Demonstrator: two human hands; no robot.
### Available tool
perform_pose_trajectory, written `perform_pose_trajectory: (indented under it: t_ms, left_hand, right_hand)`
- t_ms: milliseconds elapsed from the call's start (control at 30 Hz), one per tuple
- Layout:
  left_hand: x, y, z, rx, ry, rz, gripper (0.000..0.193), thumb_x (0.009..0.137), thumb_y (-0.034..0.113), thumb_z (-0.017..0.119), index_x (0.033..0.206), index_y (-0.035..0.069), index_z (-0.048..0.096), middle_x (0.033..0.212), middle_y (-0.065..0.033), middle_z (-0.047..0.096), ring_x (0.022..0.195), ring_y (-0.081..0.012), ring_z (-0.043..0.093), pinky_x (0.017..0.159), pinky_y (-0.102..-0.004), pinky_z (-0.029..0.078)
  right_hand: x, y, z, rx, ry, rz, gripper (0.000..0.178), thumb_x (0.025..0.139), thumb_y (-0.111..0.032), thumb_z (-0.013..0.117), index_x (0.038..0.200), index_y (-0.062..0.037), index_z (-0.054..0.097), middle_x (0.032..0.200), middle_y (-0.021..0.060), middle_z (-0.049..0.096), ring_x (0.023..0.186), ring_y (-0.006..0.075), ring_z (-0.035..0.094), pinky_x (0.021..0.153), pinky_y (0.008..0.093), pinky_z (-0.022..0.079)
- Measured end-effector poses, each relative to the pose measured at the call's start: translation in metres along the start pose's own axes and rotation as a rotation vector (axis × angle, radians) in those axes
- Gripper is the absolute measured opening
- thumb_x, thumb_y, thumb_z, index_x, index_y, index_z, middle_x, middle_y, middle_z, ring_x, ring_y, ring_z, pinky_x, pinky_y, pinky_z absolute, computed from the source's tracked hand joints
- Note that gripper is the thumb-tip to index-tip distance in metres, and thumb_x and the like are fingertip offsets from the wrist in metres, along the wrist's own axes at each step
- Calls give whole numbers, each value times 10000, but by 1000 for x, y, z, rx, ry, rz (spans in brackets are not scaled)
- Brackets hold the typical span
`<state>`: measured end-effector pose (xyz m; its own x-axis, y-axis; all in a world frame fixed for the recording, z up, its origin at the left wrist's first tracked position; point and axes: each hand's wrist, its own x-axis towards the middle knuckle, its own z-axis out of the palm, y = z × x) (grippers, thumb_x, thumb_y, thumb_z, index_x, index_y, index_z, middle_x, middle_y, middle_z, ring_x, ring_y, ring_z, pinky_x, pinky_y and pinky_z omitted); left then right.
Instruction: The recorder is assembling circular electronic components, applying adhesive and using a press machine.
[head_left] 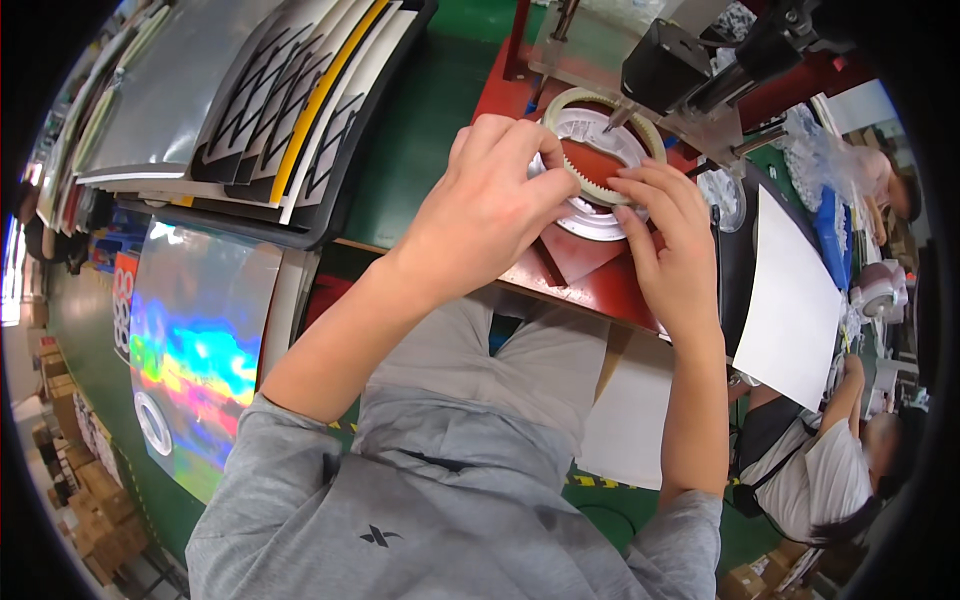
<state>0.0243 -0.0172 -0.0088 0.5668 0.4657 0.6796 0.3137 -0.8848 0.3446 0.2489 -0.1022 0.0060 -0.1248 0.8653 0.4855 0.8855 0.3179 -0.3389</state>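
The worktop [395, 185] is green. A shiny red plate [630, 290] sits on it and reaches its front edge. A white ring [597, 227] is on the red plate, and a cream ring [593, 190] with little teeth is over the white one. To the left, a black tray [322, 232] seems to sit on the worktop too, full of big flat sheets [290, 100]. The floor [85, 310] is green as well. Lots of brown boxes [100, 490] are on it at the lower left, and yellow-and-black tape [600, 482] is stuck on it.
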Motion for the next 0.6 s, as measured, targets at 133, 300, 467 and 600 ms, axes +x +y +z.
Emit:
perform_pose_trajectory:
  t_ms: [133, 300, 467, 600]
  left_hand:
    - [0, -6, 0, -26, 0, 26, 196, 815, 69, 834, 984, 77, 735, 1094, -51, 653, 1059, -302, 571, 932, -403, 479]
    - [3, -12, -8, -119, -37, 60, 165, 840, 68, 813, 978, 73, 724, 1029, -35, 707, 1028, -302, 590, 921, -396, 484]
    - [4, -14, -17, -214, -72, 33, 140, 861, 57, 794, 978, 68, 719, 983, -38, 738, 951, -289, 611, 880, -386, 497]
    - [9, -18, -23, -278, -147, 24, 124, 867, 30, 780, 973, 58, 721, 976, -54, 738, 906, -275, 627, 854, -378, 509]
  right_hand:
    - [1, 5, 2, 29, 35, 2, 228, 899, -58, 768, 1126, -71, 777, 1148, 88, 713, 1208, 310, 642, 1048, 436, 468]
    - [2, 4, 3, 64, 58, -8, 255, 854, -31, 786, 1099, -98, 804, 1065, 52, 695, 1110, 275, 646, 969, 402, 470]
    - [2, -5, 2, 26, 54, -14, 268, 842, -35, 795, 1099, -107, 812, 1029, 40, 698, 1083, 261, 653, 904, 394, 466]
    - [0, -11, 7, 20, 104, -12, 261, 836, -55, 804, 1091, -112, 820, 996, 36, 699, 1035, 254, 658, 848, 392, 469]
